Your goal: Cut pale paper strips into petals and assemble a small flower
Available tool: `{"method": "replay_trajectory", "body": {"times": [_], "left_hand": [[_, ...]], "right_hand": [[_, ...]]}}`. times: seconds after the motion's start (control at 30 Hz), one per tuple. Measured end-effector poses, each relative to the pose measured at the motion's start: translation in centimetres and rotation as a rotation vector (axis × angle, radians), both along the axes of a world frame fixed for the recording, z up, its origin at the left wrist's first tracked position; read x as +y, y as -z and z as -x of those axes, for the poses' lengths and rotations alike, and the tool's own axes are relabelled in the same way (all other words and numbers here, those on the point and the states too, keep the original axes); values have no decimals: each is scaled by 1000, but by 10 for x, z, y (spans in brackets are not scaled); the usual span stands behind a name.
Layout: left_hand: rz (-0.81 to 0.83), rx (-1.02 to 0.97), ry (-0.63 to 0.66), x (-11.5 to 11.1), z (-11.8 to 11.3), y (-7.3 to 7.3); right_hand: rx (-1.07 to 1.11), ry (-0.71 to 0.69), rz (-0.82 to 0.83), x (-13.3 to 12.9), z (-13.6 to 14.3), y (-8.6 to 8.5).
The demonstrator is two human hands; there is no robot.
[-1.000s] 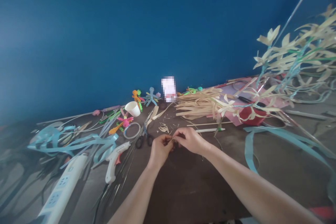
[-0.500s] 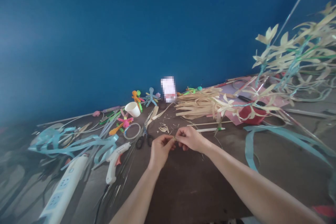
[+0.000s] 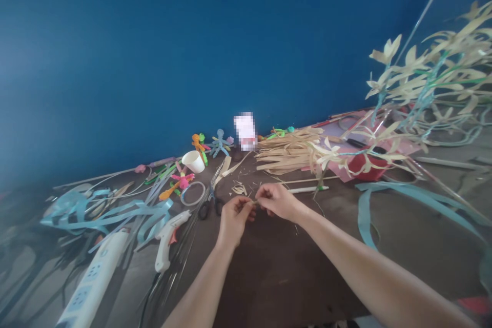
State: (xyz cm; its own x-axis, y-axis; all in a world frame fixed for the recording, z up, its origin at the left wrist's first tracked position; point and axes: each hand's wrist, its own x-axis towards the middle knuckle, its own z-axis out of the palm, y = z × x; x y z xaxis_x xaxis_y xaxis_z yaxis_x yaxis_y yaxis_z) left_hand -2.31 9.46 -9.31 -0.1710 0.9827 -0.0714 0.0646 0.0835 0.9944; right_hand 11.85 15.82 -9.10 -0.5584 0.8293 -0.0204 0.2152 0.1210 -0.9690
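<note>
My left hand [image 3: 234,219] and my right hand [image 3: 281,203] meet over the dark table, fingertips almost touching. Thumb and forefinger of each are pinched together. Between them shows a small, thin, pale greenish piece [image 3: 255,203], mostly covered by the fingers; its kind is too small to make out. Just beyond the fingertips lie curled pale scraps [image 3: 239,188]. Left of my left hand are scissors [image 3: 212,196] with dark handles. A thin light stick [image 3: 307,190] lies past my right hand.
To the left are a white glue gun [image 3: 164,248], a power strip [image 3: 92,282], blue ribbon [image 3: 77,210], a white cup [image 3: 193,162] and a ring-shaped roll [image 3: 203,191]. Dried pale strips [image 3: 286,151] lie behind; pale handmade flowers [image 3: 388,52] rise at right, near more blue ribbon [image 3: 364,215].
My fingertips have drawn slightly apart, and a little more of the small piece shows between them. The view has shifted slightly; the things on the table have stayed put.
</note>
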Motion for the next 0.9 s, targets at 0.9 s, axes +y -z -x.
{"method": "replay_trajectory", "body": {"times": [0.9], "left_hand": [[388,-738,133,-1,2,-12]], "right_hand": [[-98,5,-389,-14,0,-18]]}}
